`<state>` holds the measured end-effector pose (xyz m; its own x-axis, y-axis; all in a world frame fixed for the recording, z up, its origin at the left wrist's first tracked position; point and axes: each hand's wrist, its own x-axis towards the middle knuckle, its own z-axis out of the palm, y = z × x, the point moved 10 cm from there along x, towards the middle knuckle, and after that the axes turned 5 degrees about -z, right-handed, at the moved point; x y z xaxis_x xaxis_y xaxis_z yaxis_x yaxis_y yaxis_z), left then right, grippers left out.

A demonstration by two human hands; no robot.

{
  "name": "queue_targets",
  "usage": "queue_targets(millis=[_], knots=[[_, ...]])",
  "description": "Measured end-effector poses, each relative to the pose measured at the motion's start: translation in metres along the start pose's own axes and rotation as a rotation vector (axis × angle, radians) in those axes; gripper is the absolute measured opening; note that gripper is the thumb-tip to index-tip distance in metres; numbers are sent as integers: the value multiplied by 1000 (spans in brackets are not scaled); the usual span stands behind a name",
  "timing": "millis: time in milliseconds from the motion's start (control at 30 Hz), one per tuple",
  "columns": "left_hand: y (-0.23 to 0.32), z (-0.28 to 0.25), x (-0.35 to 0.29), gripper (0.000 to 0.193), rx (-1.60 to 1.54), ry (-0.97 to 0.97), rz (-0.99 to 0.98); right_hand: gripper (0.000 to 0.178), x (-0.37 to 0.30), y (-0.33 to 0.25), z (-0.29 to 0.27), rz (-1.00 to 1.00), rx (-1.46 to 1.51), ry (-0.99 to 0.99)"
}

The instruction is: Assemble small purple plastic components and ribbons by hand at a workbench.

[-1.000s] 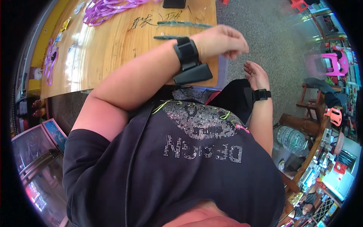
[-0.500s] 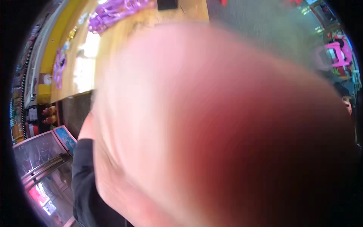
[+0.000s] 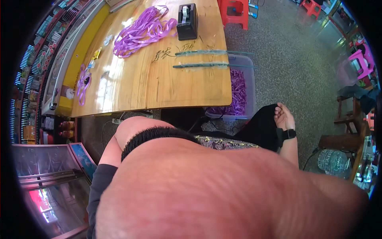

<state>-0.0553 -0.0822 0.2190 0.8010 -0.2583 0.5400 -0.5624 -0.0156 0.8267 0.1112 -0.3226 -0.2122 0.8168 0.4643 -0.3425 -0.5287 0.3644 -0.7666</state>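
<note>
The back of my left hand (image 3: 191,191) fills the lower middle, very close to the camera. A black ribbed band (image 3: 155,137) circles its wrist, and a dark sleeve (image 3: 101,187) covers the arm behind. Its fingers are out of sight, so I cannot tell what they touch. My right hand (image 3: 284,117) rests by the knee of my black trousers (image 3: 258,127), palm up. Its fingers are loosely curled and hold nothing. A black watch (image 3: 288,134) is on that wrist. Patterned cloth (image 3: 227,142) shows over my lap.
On the wooden table (image 3: 139,83) lie a heap of purple ribbon (image 3: 139,32), a black tape dispenser (image 3: 187,23) and two thin rods (image 3: 201,65) jutting past its edge. Below stands a clear bin (image 3: 250,91) of purple pieces. Red stools (image 3: 234,16) stand beyond.
My left hand was a blur over most of the view. It has shifted lower, uncovering the table's near part, the bin, my lap and my right hand.
</note>
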Motion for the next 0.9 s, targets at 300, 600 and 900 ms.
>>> queue_targets(millis=[300, 600, 900], knots=[[-1, 0, -3, 11, 31, 61, -31, 25, 1, -2, 5, 1, 3, 10], [-7, -3, -16, 12, 37, 161, -62, 26, 7, 3, 4, 22, 2, -11], [-13, -6, -29, 12, 30, 263, -101, 27, 2, 5, 11, 35, -4, -6]])
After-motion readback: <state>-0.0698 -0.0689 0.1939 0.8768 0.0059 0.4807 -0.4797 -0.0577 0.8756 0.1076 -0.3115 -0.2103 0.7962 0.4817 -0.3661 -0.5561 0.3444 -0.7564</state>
